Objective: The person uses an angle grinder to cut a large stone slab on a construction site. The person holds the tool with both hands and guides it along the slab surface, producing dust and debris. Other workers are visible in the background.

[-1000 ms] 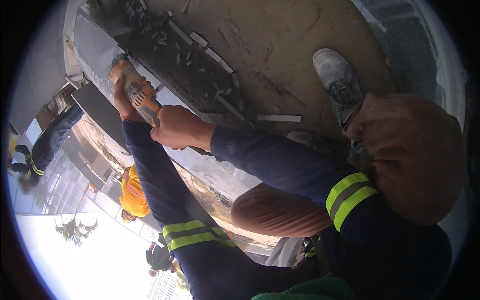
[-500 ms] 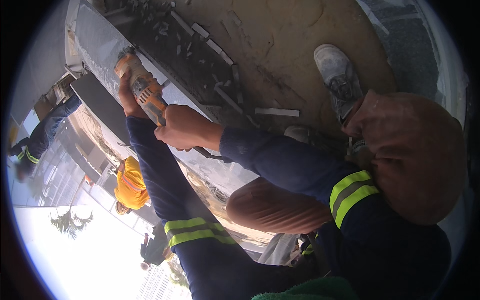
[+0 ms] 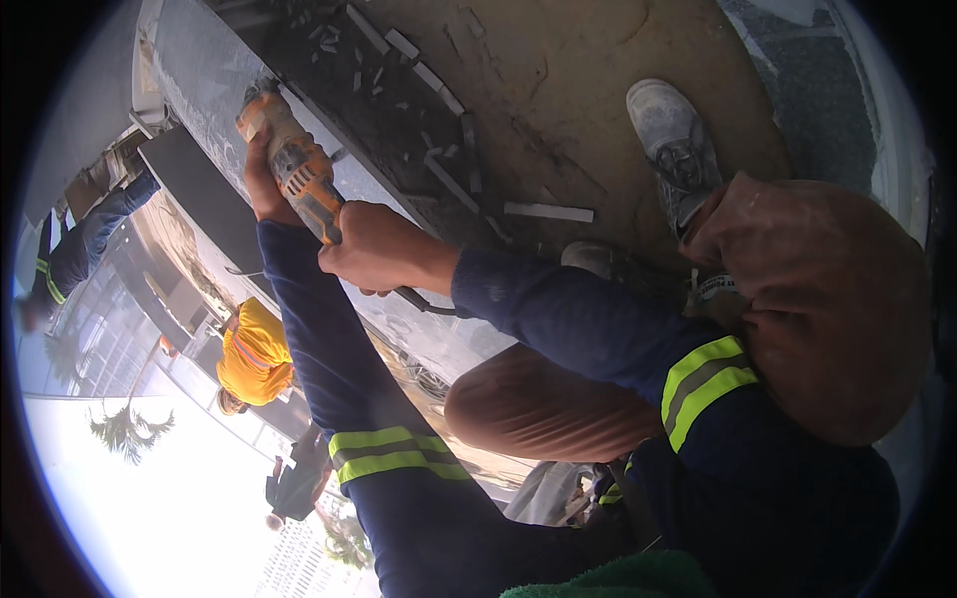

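An orange and grey angle grinder point(image 3: 307, 177) is held in both my hands, its head down against a long pale grey slab point(image 3: 204, 65) near the slab's edge. My left hand point(image 3: 261, 184) wraps round the front of the body, just behind the head; most of its fingers are hidden by the tool. At the rear, my right hand point(image 3: 384, 244) is closed round the handle. A dark power cord point(image 3: 427, 304) leaves the handle below that hand. The disc itself is too small and blurred to make out.
Narrow offcut strips point(image 3: 548, 211) and broken chips litter the dusty floor beyond the slab. A dark grey panel point(image 3: 194, 194) lies left of my left arm. My shoe point(image 3: 673, 130) stands at the right. A person in yellow point(image 3: 254, 354) and other people are farther off at left.
The grinder and both hands have shifted slightly to the right and upward in the view. My grip on the tool is unchanged. The person in yellow appears a little lower and farther left.
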A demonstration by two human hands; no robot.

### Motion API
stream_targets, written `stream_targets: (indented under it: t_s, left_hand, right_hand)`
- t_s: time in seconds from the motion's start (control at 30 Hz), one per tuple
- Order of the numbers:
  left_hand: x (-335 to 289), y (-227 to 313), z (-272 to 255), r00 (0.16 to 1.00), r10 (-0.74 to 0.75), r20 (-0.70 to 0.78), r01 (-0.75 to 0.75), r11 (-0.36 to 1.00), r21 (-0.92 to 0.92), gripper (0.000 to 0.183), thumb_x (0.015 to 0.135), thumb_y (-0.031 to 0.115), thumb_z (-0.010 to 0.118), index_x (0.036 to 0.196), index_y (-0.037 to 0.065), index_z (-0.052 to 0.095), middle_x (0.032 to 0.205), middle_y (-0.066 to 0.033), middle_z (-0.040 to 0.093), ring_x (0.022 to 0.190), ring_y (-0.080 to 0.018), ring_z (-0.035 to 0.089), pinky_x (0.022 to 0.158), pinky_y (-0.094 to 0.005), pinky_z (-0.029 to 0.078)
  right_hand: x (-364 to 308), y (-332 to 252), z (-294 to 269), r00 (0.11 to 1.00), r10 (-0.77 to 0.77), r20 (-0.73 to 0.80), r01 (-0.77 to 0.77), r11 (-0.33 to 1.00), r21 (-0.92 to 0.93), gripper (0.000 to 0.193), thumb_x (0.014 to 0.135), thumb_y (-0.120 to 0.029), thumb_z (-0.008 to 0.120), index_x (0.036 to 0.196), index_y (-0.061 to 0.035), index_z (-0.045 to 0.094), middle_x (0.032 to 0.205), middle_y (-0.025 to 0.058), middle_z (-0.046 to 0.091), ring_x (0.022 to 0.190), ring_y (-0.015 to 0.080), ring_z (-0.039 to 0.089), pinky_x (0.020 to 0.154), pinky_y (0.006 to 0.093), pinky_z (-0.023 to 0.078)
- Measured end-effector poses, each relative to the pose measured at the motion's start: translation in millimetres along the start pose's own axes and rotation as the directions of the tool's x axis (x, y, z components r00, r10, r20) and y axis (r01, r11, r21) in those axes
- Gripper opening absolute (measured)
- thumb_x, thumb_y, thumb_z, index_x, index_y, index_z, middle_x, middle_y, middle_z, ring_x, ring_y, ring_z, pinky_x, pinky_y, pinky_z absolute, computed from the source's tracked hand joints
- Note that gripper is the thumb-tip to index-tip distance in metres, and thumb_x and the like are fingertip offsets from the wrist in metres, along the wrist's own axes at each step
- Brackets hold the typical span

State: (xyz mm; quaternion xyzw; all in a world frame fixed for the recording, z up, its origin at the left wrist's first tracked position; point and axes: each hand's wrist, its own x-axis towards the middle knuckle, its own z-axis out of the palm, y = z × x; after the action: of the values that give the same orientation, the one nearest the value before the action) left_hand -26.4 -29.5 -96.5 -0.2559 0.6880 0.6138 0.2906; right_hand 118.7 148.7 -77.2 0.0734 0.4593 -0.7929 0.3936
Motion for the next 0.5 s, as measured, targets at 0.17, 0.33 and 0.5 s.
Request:
stream_targets:
  t_s: [0.17, 0.33, 0.5]
  left_hand:
    - [-4, -2, 4, 0.999, 0.000, -0.053, 0.000, 1.000, -0.011, 0.048, 0.096, 0.050, 0.063, 0.115, 0.006, 0.059, 0.084, -0.0136, 0.067, 0.066, -0.0274, 0.068, 0.056, -0.0417, 0.058]
    - [-7, -8, 7, 0.998, 0.016, -0.065, -0.017, 1.000, -0.017, 0.046, 0.097, 0.048, 0.063, 0.114, 0.005, 0.059, 0.084, -0.0134, 0.067, 0.066, -0.0275, 0.069, 0.056, -0.0411, 0.058]
    - [-1, -6, -17, 0.999, -0.004, 0.048, 0.004, 1.000, -0.009, 0.051, 0.099, 0.048, 0.060, 0.124, 0.003, 0.057, 0.092, -0.0170, 0.069, 0.076, -0.0308, 0.072, 0.076, -0.0568, 0.065]
  right_hand:
    - [10, 21, 10, 0.996, -0.068, -0.057, 0.067, 0.998, -0.019, 0.040, 0.089, -0.023, 0.063, 0.091, 0.0170, 0.066, 0.078, 0.0293, 0.071, 0.076, 0.0373, 0.077, 0.069, 0.0431, 0.060]
    - [8, 25, 9, 0.999, -0.041, -0.036, 0.042, 0.999, 0.034, 0.041, 0.087, -0.023, 0.066, 0.094, 0.0180, 0.065, 0.077, 0.0292, 0.071, 0.076, 0.0369, 0.076, 0.068, 0.0425, 0.060]
    - [3, 24, 12, 0.999, -0.033, -0.020, 0.034, 0.998, 0.058, 0.038, 0.088, -0.020, 0.066, 0.092, 0.0176, 0.064, 0.073, 0.0262, 0.070, 0.069, 0.0342, 0.076, 0.063, 0.0415, 0.059]
